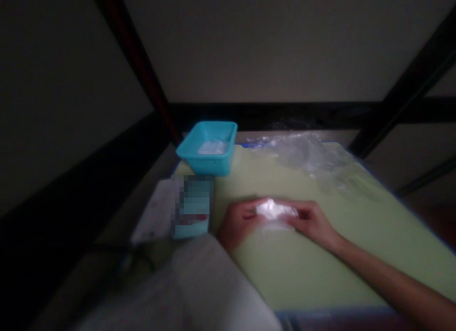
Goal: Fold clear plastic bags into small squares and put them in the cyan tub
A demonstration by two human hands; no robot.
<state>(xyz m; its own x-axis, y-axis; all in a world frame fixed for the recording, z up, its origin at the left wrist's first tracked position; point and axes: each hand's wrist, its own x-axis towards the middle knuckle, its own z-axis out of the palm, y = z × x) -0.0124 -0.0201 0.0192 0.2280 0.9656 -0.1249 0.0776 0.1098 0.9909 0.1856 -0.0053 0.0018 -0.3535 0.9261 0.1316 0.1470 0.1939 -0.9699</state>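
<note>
A small, shiny whitish packet (pixel 276 210), perhaps foil or clear plastic, is held just over the pale green tabletop (pixel 285 274). My left hand (pixel 238 222) grips its left end, fingers closed along the far edge. At the right end, the thumb and fingers of my right hand (pixel 311 222) pinch it. Glare and blur hide what the packet contains. Below its near edge lies a faint pale flap or reflection; I cannot tell which.
Back left stands a turquoise plastic basket (pixel 210 163) with whitish packets (pixel 213 147) inside. A crumpled clear plastic sheet (pixel 302 150) lies at the back right. Left of my hands, a phone-like device (pixel 195 203), partly pixelated, rests beside a white flat object (pixel 155 212).
</note>
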